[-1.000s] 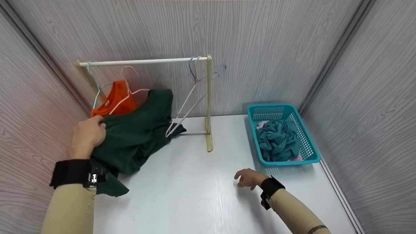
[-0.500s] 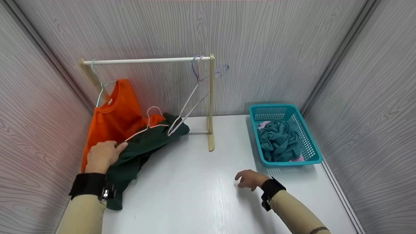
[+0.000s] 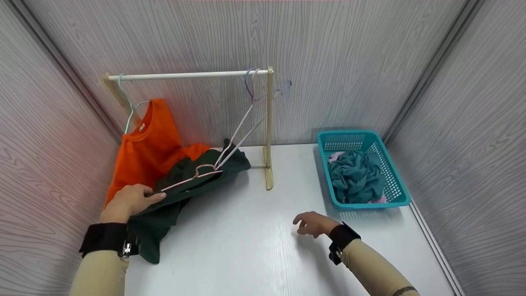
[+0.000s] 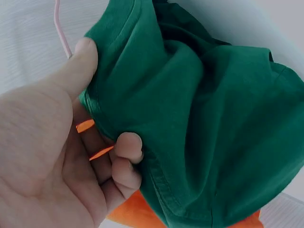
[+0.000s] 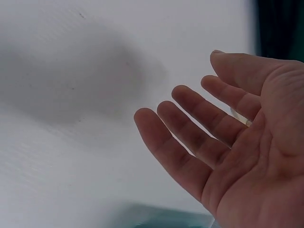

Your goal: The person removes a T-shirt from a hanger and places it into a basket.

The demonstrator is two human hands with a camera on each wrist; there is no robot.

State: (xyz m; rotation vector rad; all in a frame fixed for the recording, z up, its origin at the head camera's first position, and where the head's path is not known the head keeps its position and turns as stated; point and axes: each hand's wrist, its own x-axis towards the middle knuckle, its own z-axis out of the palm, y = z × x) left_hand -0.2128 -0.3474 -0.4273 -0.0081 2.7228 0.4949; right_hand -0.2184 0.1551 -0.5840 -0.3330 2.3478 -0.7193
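Note:
My left hand [image 3: 129, 201] pinches a dark green shirt [image 3: 154, 234] at one shoulder, thumb on top and fingers beneath. A pink hanger [image 3: 197, 176] sits in the shirt's neck, its hook off the rail and tilted low. In the left wrist view the green cloth [image 4: 156, 95] hangs in folds, with the hanger's pink arm [image 4: 61, 28] by the thumb. Behind it an orange shirt [image 3: 152, 154] hangs on a mint hanger [image 3: 130, 113] at the rack's left end. My right hand [image 3: 314, 224] hovers over the white table, fingers relaxed and holding nothing.
A small rack with a white rail [image 3: 185, 75] and wooden posts stands at the back left. Pink and purple hangers [image 3: 250, 88] hang at its right end, one reaching down over the green shirt. A teal basket [image 3: 402, 201] at right holds crumpled teal cloth [image 3: 355, 176].
The green shirt and its pink hanger have come down from near the rail, toward the right and front, with my left hand. More of the orange shirt shows. My right hand has barely moved.

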